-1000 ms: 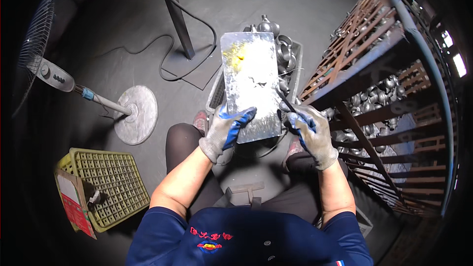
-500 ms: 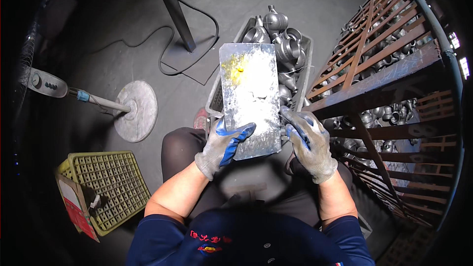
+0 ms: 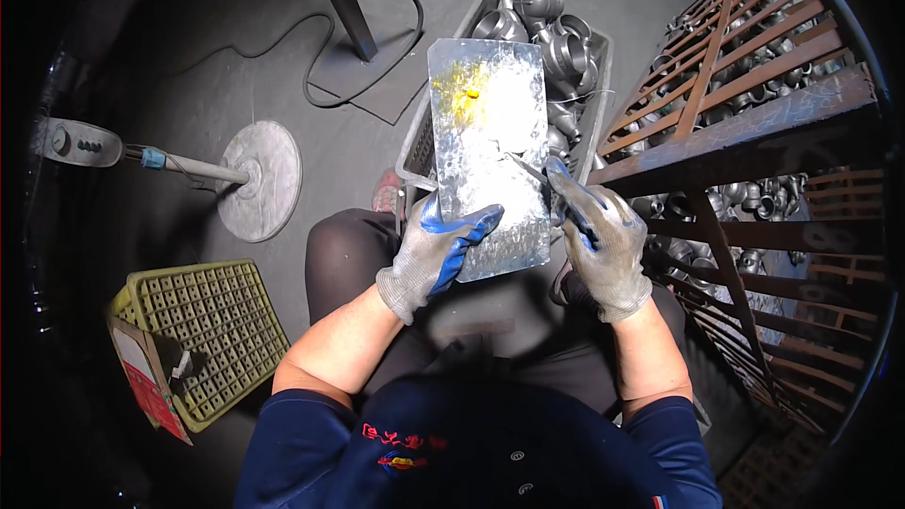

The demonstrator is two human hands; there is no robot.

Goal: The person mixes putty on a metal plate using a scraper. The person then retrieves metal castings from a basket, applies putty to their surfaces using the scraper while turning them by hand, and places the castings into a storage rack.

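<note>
A rectangular metal sheet [image 3: 514, 238] with a bright, glaring surface and a yellow smear [image 3: 468, 94] near its top lies in front of me. My left hand [image 3: 431, 250], in a grey and blue work glove, is closed on its lower left edge, thumb across the face. My right hand [image 3: 603, 243], gloved the same way, is at the right edge. From its closed fingers a thin pointed tool [image 3: 530, 169] reaches over the sheet, its tip near a small dark mark. The tool's handle is hidden in the glove, so its exact kind cannot be told.
Behind the sheet, a grey crate [image 3: 603, 66] holds several metal pipe fittings [image 3: 566, 55]. On the right stands a rusty barred cage [image 3: 735, 143] full of fittings. A yellow crate [image 3: 212, 339], a round-based stand [image 3: 269, 184] and a cable [image 3: 306, 85] are on the left.
The sheet and both hands appear slightly higher and further right, as the whole view has shifted. The pointed tool at my right hand now shows over the sheet.
</note>
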